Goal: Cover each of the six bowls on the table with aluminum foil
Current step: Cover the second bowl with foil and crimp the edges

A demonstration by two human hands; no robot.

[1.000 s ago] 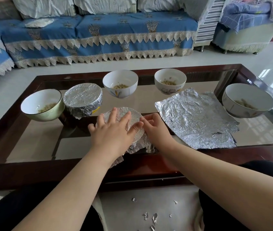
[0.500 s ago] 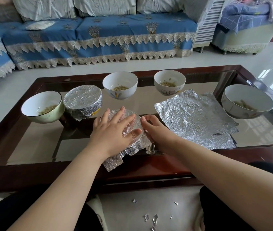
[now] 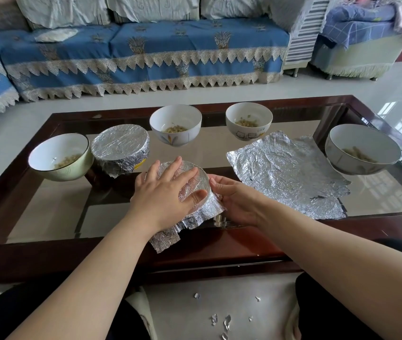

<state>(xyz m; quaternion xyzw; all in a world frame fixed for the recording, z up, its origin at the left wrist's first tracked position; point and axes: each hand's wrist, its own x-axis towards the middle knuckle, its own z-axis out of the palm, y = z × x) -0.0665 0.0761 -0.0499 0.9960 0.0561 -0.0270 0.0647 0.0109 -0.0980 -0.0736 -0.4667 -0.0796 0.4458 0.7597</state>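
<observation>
Foil-wrapped bowl being worked [image 3: 196, 179] sits upright at the near-centre of the dark wood-framed glass coffee table [image 3: 256, 244], mouth up, round, no clear long axis. Its crinkled foil skirt flares out at 5 to 7 o'clock, with a loose flap [image 3: 166, 240] pointing toward the person over the table frame.

Left hand [image 3: 164, 192]: fingers spread and straight, palm flat on the foil top, pressing down. Right hand [image 3: 235, 198]: fingers curled against the bowl's side at 3 o'clock, cupping the foil to the wall.

Around it:
- Finished foil-covered bowl [image 3: 120, 150] at 10 o'clock, near but apart.
- Pale green open bowl [image 3: 60, 157] at 9 o'clock, further left, food inside.
- White bowl with leaf print [image 3: 175, 125] at 12 o'clock, uncovered.
- White bowl with cartoon print [image 3: 249, 121] at 1 o'clock, uncovered.
- Large white bowl [image 3: 363, 149] at 2 to 3 o'clock, far right, uncovered.
- Flat crumpled sheet of aluminium foil [image 3: 285, 175] at 3 o'clock, just beside the right hand, between it and the large bowl.

Small foil scraps [image 3: 219, 321] lie on the floor at 6 o'clock. Blue sofa with lace trim [image 3: 146, 52] stands behind the table.
</observation>
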